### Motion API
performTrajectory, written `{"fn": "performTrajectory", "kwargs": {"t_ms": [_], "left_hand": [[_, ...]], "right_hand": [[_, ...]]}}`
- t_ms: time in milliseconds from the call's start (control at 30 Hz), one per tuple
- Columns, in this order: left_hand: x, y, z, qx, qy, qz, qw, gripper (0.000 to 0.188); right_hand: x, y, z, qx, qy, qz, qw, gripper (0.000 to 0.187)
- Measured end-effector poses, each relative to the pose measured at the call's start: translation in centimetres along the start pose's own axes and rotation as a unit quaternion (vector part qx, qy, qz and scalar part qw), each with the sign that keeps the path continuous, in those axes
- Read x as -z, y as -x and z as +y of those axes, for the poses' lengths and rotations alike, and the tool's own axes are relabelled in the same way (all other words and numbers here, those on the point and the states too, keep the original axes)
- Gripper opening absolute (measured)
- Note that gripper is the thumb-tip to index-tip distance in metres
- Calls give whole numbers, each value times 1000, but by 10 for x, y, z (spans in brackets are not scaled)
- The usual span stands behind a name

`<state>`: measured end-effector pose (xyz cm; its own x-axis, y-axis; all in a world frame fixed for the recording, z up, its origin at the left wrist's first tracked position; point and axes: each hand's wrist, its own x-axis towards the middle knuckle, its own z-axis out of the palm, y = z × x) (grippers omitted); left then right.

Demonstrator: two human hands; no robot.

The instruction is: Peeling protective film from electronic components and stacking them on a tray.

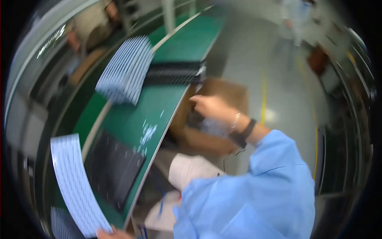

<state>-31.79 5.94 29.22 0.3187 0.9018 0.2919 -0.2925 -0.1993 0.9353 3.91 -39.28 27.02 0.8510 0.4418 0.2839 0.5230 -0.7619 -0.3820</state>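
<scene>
Altogether two white striped label sheets show: one fanned stack (125,69) on the green counter (131,119), one long sheet (75,183). Left hand (113,234) fingers pinch that sheet's lower end. Right hand (211,107) reaches into a brown cardboard box (223,93); its grip cannot be told.

One view only, and it sat up on the person's head, tilted steeply down and swung toward their right. The green worktable (131,119) curved along the left of the frame, close under the lens, while the grey floor (246,59) stretched away at upper right. Fisheye bent everything at the rim, and the whole picture was smeared.
</scene>
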Motion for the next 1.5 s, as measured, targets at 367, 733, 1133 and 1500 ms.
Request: {"fn": "performTrajectory", "kwargs": {"t_ms": [367,733,1133,1500], "left_hand": [[-48,18,10,-114,-118,-20,986,32],[-55,5,16,11,-27,-57,998,32],[-155,23,22,-133,3,-178,975,17],[-260,64,52,-655,-228,-413,591,26]], "right_hand": [[270,-139,116,-312,81,274,906,57],[87,-107,-116,67,-312,-125,939,53],[30,-44,-180,64,-343,72,934,59],[80,-79,-131,-85,-655,-114,742,44]]}}
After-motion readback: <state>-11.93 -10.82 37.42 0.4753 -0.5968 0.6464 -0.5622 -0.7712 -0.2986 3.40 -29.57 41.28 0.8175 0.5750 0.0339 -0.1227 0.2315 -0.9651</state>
